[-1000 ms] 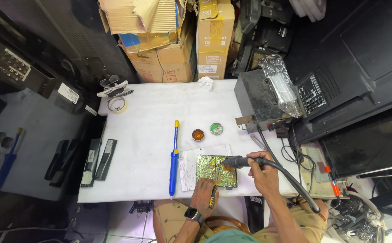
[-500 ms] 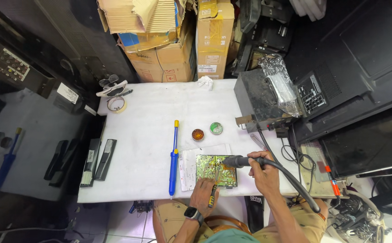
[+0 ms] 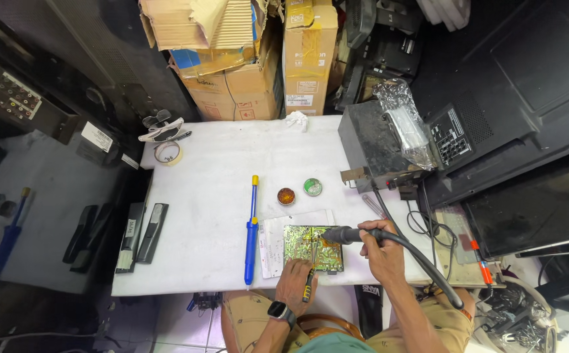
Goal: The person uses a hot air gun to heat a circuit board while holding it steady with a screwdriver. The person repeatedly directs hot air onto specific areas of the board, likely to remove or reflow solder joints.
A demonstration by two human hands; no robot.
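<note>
Working the green circuit board [image 3: 312,247] on the table [image 3: 219,216], your right hand [image 3: 379,252] gripped the hot-air handpiece [image 3: 344,235] — left hand [image 3: 295,282] pinched a yellow-handled tool [image 3: 307,287]; steadiness seemed needed.

A white counter [image 3: 219,170] carries the things. Near its front edge a green circuit board [image 3: 312,247] lies on a white sheet of paper [image 3: 273,245]. Just left of the board lies a blue desoldering pump [image 3: 251,229]; behind it sit two small round tins [image 3: 286,196], and far behind to the left, a tape roll [image 3: 168,153].
</note>
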